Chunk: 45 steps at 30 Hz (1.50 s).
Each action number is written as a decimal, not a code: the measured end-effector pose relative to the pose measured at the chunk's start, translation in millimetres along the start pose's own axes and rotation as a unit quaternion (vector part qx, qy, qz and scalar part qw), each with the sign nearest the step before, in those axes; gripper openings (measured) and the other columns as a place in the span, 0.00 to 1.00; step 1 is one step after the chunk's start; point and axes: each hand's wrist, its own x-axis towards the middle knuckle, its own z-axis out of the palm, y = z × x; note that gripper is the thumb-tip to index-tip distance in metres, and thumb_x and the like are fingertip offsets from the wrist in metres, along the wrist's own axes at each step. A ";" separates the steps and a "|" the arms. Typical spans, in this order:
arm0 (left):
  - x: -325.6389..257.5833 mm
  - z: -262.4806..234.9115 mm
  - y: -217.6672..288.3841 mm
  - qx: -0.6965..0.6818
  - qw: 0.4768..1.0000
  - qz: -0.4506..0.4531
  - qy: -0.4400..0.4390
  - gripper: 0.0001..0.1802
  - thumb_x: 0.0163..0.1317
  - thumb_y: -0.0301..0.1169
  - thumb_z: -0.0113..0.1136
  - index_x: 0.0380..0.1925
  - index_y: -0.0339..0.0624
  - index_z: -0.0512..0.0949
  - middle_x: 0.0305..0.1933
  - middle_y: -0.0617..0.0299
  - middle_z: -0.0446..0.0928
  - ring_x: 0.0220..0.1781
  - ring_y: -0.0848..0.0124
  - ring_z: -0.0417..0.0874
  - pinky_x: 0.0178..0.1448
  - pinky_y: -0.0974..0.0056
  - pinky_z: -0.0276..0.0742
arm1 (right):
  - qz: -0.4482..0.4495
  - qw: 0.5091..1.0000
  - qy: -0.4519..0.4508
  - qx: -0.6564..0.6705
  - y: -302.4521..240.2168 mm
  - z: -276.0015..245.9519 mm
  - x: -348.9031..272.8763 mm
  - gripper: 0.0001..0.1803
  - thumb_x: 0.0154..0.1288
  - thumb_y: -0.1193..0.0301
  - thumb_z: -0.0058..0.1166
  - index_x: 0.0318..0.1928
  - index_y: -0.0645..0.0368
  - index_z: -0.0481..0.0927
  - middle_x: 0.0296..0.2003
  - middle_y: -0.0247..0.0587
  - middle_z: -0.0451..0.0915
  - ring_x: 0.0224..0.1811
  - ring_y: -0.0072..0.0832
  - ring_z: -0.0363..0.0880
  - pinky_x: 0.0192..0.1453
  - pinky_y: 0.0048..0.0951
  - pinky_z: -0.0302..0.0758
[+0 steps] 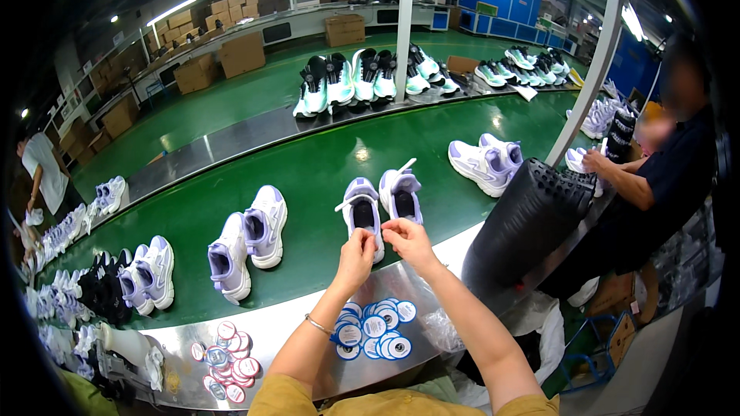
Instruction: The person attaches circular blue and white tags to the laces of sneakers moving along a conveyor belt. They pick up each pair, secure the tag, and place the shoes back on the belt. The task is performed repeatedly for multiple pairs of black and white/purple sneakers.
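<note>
A: Where are the shoes nearest the hands?

B: That pair of white-and-lavender sneakers with dark insoles [361, 212] stands on the flat green belt [324, 150]. Call it the central pair.

A: And the hands?

B: The bare left hand [356, 259] is at the near end of the central pair's left shoe, thumb and fingertips bent in close together. The bare right hand [411, 242] is just beside it, at the near end of the right shoe, its fingers curled in likewise. I can't tell whether either grips anything, or touches the shoes.

A: What's nearer the person than the central pair?

B: A loose heap of round, blue-rimmed white discs [375, 327] on the shiny silver metal ledge [297, 310]. Further left lies a heap of round, red-rimmed discs [246, 367].

A: And either side of the central pair?

B: Left, another white-and-lavender pair [266, 227]; right, a similar pair [479, 168] behind a bulky black cylindrical bundle [520, 227].
</note>
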 end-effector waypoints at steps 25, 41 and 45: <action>-7.8 -33.5 6.3 -0.162 0.985 -0.062 -0.005 0.12 0.58 0.24 0.53 0.43 0.36 0.76 0.29 0.68 0.75 0.28 0.82 0.70 0.29 0.77 0.65 | -0.045 0.995 -0.062 -0.057 23.7 26.0 10.3 0.05 0.56 0.74 0.55 0.30 0.65 0.78 0.26 0.33 0.78 0.29 0.16 0.73 0.33 0.19 0.69; -10.0 -47.7 7.6 -0.197 0.974 -0.104 -0.029 0.16 0.55 0.23 0.55 0.44 0.32 0.70 0.29 0.64 0.75 0.29 0.80 0.73 0.29 0.77 0.68 | 0.013 0.993 -0.117 -0.010 10.4 29.4 9.6 0.06 0.54 0.79 0.56 0.35 0.63 0.76 0.26 0.31 0.76 0.28 0.15 0.73 0.31 0.16 0.69; 11.2 -49.4 -28.3 -0.058 0.992 -0.080 0.080 0.16 0.56 0.28 0.57 0.43 0.34 0.70 0.33 0.60 0.75 0.30 0.78 0.74 0.26 0.74 0.69 | -0.035 0.993 -0.030 -0.104 17.2 20.8 17.6 0.05 0.56 0.76 0.54 0.34 0.63 0.78 0.24 0.32 0.77 0.25 0.15 0.73 0.28 0.17 0.69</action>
